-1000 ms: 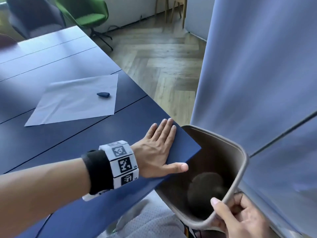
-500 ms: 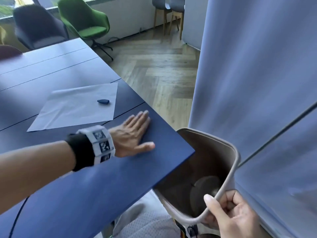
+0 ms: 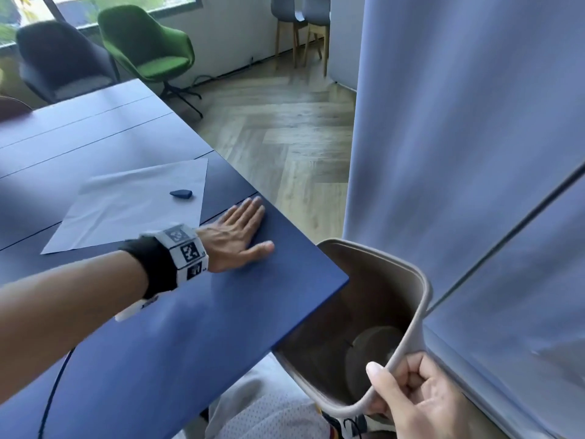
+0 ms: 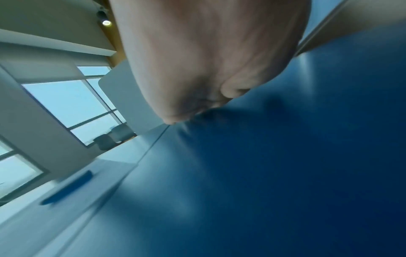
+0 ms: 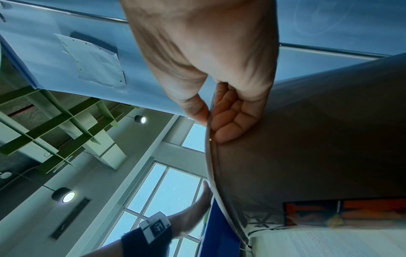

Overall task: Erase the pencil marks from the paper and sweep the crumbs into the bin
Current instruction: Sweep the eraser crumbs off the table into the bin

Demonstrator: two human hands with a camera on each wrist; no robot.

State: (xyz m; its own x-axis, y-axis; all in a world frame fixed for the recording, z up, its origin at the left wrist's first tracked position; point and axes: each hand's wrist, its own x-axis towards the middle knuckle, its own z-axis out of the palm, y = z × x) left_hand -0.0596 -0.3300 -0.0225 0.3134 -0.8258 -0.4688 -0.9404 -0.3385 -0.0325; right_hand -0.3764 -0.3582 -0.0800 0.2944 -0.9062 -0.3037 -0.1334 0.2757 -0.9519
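Observation:
A white sheet of paper [image 3: 136, 204] lies on the dark blue table [image 3: 177, 327], with a small dark blue eraser [image 3: 181, 193] on its right part. My left hand [image 3: 240, 236] lies flat, palm down, on the table between the paper's right corner and the table corner, fingers straight. In the left wrist view the palm [image 4: 208, 60] presses the table, and the eraser [image 4: 68, 189] shows blurred on the paper [image 4: 66, 205]. My right hand [image 3: 411, 397] grips the rim of a grey bin [image 3: 418, 299] held just below the table corner; thumb inside, fingers [image 5: 228, 118] outside. Crumbs are too small to see.
A tall blue-grey partition [image 3: 474, 122] stands close on the right, behind the bin. Wooden floor [image 3: 285, 131] lies beyond the table edge. A green chair [image 3: 148, 45] and a dark chair [image 3: 60, 61] stand at the far end. A dark round thing [image 3: 370, 346] sits in the bin.
My left hand has slid back from the table corner toward the paper, still flat on the surface. The right hand keeps its grip on the bin under the corner.

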